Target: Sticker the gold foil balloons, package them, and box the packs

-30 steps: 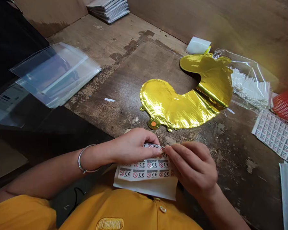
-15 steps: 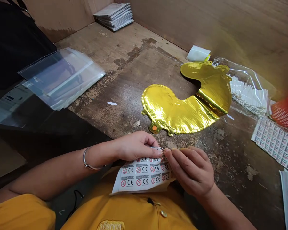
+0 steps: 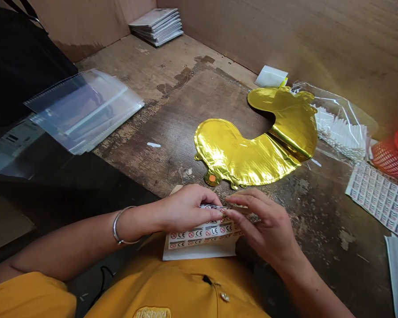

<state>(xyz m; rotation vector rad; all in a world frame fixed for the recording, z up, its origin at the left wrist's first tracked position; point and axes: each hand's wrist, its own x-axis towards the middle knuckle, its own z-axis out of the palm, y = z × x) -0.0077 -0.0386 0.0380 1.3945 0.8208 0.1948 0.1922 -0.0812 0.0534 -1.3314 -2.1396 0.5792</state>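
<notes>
My left hand pinches the upper edge of a white sticker sheet, thumb in front, close to my body. Rows of small CE labels with red crossed-out circles cover the sheet, which bends below my thumb. My right hand has its thumb and forefinger around the sheet's upper right edge, the thumb touching its front. Whether a loose label is between those fingers cannot be made out. Just beyond both hands, a flat gold foil balloon lies folded on the table, an orange dot on one tab.
Clear plastic sleeves lie at the left by a black bag. A stack of packets sits in the back corner. Rightward are a bag of white sticks, a red basket and another label sheet.
My right fingers have gone from a tight pinch to a wider spread at the sheet's edge. The sheet has tilted and bent, so its lower rows look foreshortened.
</notes>
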